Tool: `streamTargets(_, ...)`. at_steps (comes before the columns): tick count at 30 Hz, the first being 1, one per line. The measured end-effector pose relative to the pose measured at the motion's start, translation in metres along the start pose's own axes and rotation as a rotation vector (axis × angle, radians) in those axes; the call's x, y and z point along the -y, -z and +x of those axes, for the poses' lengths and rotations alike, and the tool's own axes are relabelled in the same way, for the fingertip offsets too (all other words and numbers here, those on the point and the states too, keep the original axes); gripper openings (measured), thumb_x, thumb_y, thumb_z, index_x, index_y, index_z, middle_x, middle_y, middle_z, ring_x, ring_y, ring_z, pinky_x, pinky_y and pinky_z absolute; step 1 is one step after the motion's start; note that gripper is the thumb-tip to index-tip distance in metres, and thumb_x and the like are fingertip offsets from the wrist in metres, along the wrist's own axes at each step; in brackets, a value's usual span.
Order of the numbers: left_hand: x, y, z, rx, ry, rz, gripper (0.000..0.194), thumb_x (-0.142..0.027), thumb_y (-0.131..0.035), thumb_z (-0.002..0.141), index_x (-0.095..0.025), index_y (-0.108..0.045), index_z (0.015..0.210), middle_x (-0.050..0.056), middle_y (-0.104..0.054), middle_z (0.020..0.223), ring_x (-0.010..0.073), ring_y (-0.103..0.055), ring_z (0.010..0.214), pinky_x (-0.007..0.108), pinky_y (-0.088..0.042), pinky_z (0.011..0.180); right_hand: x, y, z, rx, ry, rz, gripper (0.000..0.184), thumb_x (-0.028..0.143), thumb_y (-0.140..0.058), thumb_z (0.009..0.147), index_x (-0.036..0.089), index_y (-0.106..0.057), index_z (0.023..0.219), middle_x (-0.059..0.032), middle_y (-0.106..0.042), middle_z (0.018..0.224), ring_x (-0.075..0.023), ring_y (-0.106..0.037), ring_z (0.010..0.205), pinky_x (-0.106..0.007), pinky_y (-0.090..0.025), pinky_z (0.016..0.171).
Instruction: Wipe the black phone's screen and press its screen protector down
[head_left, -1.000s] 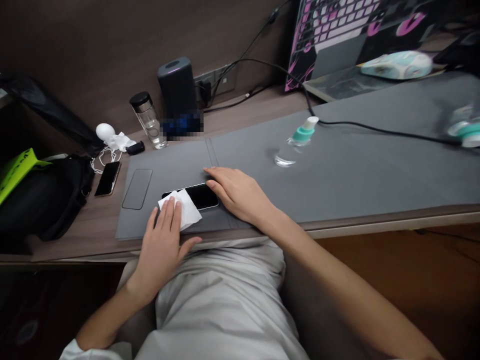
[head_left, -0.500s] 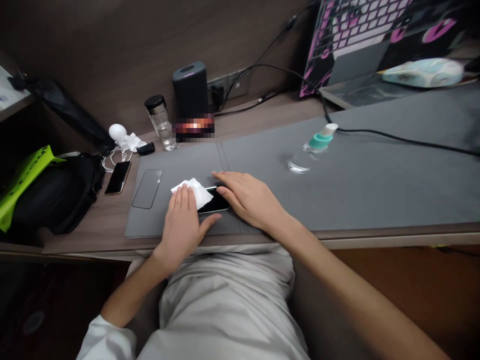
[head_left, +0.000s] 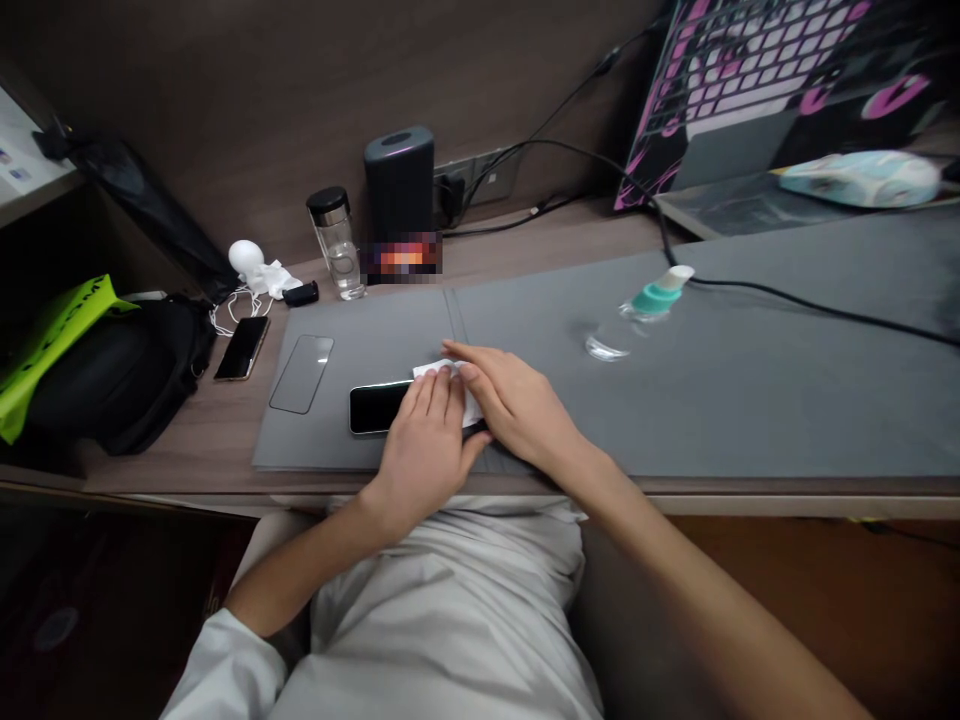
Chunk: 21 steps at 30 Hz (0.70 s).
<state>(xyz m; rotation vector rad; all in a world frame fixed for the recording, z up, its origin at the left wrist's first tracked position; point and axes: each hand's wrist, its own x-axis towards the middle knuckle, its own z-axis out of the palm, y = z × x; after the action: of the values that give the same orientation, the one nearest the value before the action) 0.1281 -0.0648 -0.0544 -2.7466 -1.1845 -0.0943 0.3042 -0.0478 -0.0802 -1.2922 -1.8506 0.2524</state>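
Observation:
A smartphone [head_left: 373,409] with a dark screen lies face up on the grey desk mat, its right part covered. My left hand [head_left: 424,440] presses a folded white tissue [head_left: 473,410] against the screen with its fingers nearly flat and its thumb held apart. At the phone's right end, my right hand [head_left: 517,400] holds the phone, its thumb close to the tissue; its grip underneath is hidden. A clear screen protector [head_left: 301,374] with a dark border lies to the left of the phone. To the right is a clear spray bottle [head_left: 637,312] with a teal collar.
A second phone [head_left: 242,348] lies on the wooden desk at the left, near a black bag [head_left: 135,375]. Behind the mat stand a glass water bottle [head_left: 337,245] and a dark canister [head_left: 400,185]. A black cable [head_left: 810,292] crosses the mat at the right.
My left hand has slid right along the phone with the tissue, baring the phone's left part. My right hand stays at the right end. The view has shifted slightly.

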Motion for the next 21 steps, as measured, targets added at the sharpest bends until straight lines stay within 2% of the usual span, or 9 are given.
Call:
streamTargets(3,0.003,0.002,0.000,0.009,-0.032,0.000,0.067,-0.042,-0.034,0.121,0.004,-0.044,0.169,0.024,-0.045,0.177,0.0321,-0.041,0.168,0.046,-0.027,0.143,0.002,0.000,0.000,0.034,0.009,-0.018,0.064,0.054,-0.026,0.119,0.018,-0.073,0.143,-0.0156,-0.081,0.141,-0.0297,-0.078,0.128,-0.050,-0.061,0.111)
streamTargets(5,0.005,0.003,-0.002,0.002,-0.044,-0.002,0.065,-0.041,-0.032,0.122,0.002,-0.045,0.169,0.022,-0.046,0.177,0.0312,-0.042,0.168,0.046,-0.027,0.143,0.003,0.001,-0.001,0.034,0.016,-0.042,0.063,0.054,-0.027,0.119,0.020,-0.076,0.139,-0.0140,-0.083,0.136,-0.0293,-0.081,0.122,-0.049,-0.062,0.109)
streamTargets(11,0.004,0.001,-0.015,-0.061,-0.062,0.026,0.073,-0.051,-0.031,0.121,0.003,-0.045,0.168,0.022,-0.046,0.176,0.0316,-0.043,0.168,0.047,-0.031,0.141,0.003,0.002,-0.001,-0.031,0.007,-0.101,0.064,0.052,-0.026,0.120,0.020,-0.080,0.134,-0.0127,-0.085,0.131,-0.0303,-0.083,0.114,-0.049,-0.064,0.102)
streamTargets(17,-0.010,-0.003,-0.031,-0.097,-0.028,0.063,0.087,-0.064,-0.033,0.117,0.006,-0.046,0.166,0.026,-0.044,0.176,0.0351,-0.045,0.166,0.048,-0.034,0.140,0.004,0.001,0.000,-0.008,-0.011,-0.122,0.065,0.053,-0.024,0.120,0.022,-0.078,0.138,-0.0111,-0.086,0.130,-0.0307,-0.084,0.112,-0.048,-0.064,0.099)
streamTargets(21,-0.014,0.000,-0.030,-0.076,-0.006,0.077,0.093,-0.069,-0.031,0.116,0.007,-0.047,0.166,0.027,-0.044,0.176,0.0358,-0.046,0.166,0.047,-0.033,0.140,0.004,0.000,0.001,0.027,-0.039,-0.130,0.067,0.053,-0.023,0.120,0.020,-0.078,0.139,-0.0118,-0.086,0.129,-0.0319,-0.084,0.110,-0.048,-0.065,0.095)
